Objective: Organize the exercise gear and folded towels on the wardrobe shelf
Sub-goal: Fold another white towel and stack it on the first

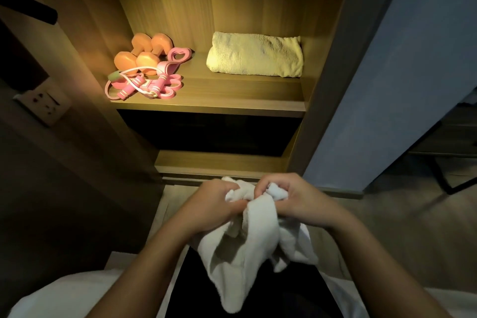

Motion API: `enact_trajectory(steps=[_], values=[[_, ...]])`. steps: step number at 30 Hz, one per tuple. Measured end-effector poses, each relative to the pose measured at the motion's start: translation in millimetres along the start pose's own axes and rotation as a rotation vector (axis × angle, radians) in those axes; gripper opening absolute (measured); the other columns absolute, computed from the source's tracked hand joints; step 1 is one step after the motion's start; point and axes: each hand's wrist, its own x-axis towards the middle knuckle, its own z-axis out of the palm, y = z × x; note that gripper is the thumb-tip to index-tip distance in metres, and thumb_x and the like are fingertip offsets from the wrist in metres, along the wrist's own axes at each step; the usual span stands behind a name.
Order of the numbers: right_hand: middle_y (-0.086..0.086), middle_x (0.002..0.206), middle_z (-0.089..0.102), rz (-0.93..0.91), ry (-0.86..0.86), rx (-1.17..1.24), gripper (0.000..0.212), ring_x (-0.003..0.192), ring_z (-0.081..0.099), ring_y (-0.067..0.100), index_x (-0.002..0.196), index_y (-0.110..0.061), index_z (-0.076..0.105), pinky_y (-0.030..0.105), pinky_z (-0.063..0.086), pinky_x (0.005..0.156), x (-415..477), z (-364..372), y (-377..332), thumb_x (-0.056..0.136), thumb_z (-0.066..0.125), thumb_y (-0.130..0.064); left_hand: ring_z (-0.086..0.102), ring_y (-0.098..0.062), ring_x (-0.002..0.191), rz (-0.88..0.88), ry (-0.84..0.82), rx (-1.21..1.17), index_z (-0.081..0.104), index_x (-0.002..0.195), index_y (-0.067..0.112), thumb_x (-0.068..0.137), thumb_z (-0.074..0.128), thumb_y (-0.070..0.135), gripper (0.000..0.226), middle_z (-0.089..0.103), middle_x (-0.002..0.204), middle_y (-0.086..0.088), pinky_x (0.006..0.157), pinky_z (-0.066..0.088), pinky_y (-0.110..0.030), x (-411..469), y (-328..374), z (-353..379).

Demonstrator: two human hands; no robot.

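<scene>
Left of the wardrobe shelf (232, 97), wall socket (42, 102). On the shelf's left end, two orange dumbbells (139, 54), messy tangle of pink bands (144, 84) touching them toward the front edge. On its right end, folded towel (254, 54), well apart from the gear. Below the shelf, left hand (214, 205) and right hand (294, 200) close together, fingers curled tight, both gripping a crumpled white towel (247, 255) hanging down.

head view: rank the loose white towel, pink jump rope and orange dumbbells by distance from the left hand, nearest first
1. loose white towel: gripped in the left hand, low centre.
2. pink jump rope: front left of the shelf.
3. orange dumbbells: behind the rope, farther back on the left.
</scene>
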Motion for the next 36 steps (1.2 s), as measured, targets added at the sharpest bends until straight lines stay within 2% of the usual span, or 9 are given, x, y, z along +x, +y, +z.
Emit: enact_trajectory(steps=[4, 8, 12, 15, 18, 22, 27, 32, 36], values=[[-0.020, 0.122, 0.055, 0.122, 0.104, -0.363, 0.018, 0.117, 0.050, 0.005, 0.102, -0.045, 0.067, 0.041, 0.044, 0.105, 2.6, 23.2, 38.2, 0.087, 0.070, -0.036, 0.061, -0.013, 0.072, -0.253, -0.110, -0.126, 0.069, 0.075, 0.011, 0.088, 0.063, 0.044, 0.036, 0.066, 0.070, 0.006, 0.063, 0.045, -0.030, 8.6, -35.9, 37.9], [-0.011, 0.153, 0.037, -0.166, 0.230, -0.661, 0.023, 0.147, 0.019, 0.015, 0.107, -0.044, 0.072, 0.043, 0.002, 0.120, -4.0, 40.0, 51.7, 0.087, 0.071, -0.032, 0.066, -0.010, 0.084, -0.376, -0.152, -0.300, 0.069, 0.081, 0.024, 0.087, 0.060, 0.056, 0.034, 0.072, 0.082, 0.009, 0.070, 0.046, -0.025, 15.1, -49.8, 54.0], [-0.001, 0.130, 0.060, -0.384, 0.479, -0.638, 0.014, 0.132, 0.044, 0.018, 0.090, -0.026, 0.078, 0.051, 0.028, 0.112, -13.5, 52.8, 62.6, 0.078, 0.080, -0.019, 0.074, -0.012, 0.079, -0.479, -0.183, -0.703, 0.074, 0.095, 0.019, 0.084, 0.075, 0.033, 0.018, 0.077, 0.089, 0.001, 0.060, 0.054, -0.021, 9.8, -57.5, 45.5], [-0.007, 0.115, 0.058, -0.412, 0.543, -0.538, 0.017, 0.111, 0.054, 0.014, 0.094, -0.024, 0.073, 0.042, 0.044, 0.092, -18.9, 52.6, 65.9, 0.081, 0.071, -0.012, 0.074, -0.023, 0.083, -0.499, -0.144, -0.859, 0.075, 0.100, 0.010, 0.083, 0.076, 0.026, 0.024, 0.076, 0.095, -0.012, 0.057, 0.055, -0.022, 4.3, -59.5, 40.1], [-0.016, 0.110, 0.058, -0.198, 0.414, -0.189, 0.021, 0.105, 0.058, 0.010, 0.099, -0.032, 0.060, 0.033, 0.051, 0.088, -22.3, 53.8, 65.6, 0.090, 0.057, -0.013, 0.074, -0.030, 0.085, -0.560, -0.027, -0.979, 0.071, 0.106, 0.004, 0.088, 0.070, 0.025, 0.027, 0.075, 0.096, -0.017, 0.065, 0.057, -0.030, 7.4, -61.8, 38.0], [-0.012, 0.121, 0.061, 0.029, 0.169, 0.118, 0.028, 0.122, 0.055, 0.014, 0.095, -0.032, 0.056, 0.037, 0.047, 0.103, -24.6, 58.9, 73.7, 0.093, 0.059, -0.004, 0.069, -0.039, 0.097, -0.670, 0.181, -1.141, 0.067, 0.113, 0.003, 0.092, 0.063, 0.025, 0.030, 0.073, 0.101, -0.021, 0.091, 0.054, -0.049, 13.9, -63.2, 49.2], [-0.020, 0.131, 0.056, 0.151, 0.025, 0.121, 0.027, 0.128, 0.048, 0.000, 0.097, -0.035, 0.064, 0.017, 0.040, 0.104, -20.6, 59.0, 80.2, 0.094, 0.054, -0.010, 0.064, -0.039, 0.109, -0.735, 0.185, -1.248, 0.065, 0.121, 0.005, 0.094, 0.059, 0.033, 0.040, 0.070, 0.113, -0.021, 0.105, 0.043, -0.055, 16.5, -69.4, 57.5], [-0.018, 0.092, 0.068, 0.352, 0.209, -0.001, 0.022, 0.084, 0.060, -0.007, 0.093, -0.036, 0.065, 0.016, 0.046, 0.075, 3.4, 75.2, 75.1, 0.082, 0.060, -0.055, 0.068, -0.037, 0.102, -0.742, 0.080, -1.281, 0.066, 0.119, 0.003, 0.095, 0.057, 0.035, 0.041, 0.070, 0.111, -0.022, 0.093, 0.052, -0.046, 10.9, -72.6, 56.8], [-0.012, 0.070, 0.058, 0.347, 0.185, -0.308, 0.014, 0.064, 0.051, -0.001, 0.073, -0.034, 0.052, 0.017, 0.038, 0.059, 13.2, 85.8, 73.6, 0.082, 0.063, -0.031, 0.068, -0.038, 0.101, -0.719, 0.102, -1.250, 0.066, 0.118, 0.003, 0.094, 0.058, 0.031, 0.038, 0.072, 0.107, -0.021, 0.095, 0.051, -0.048, 7.3, -70.4, 53.2]])
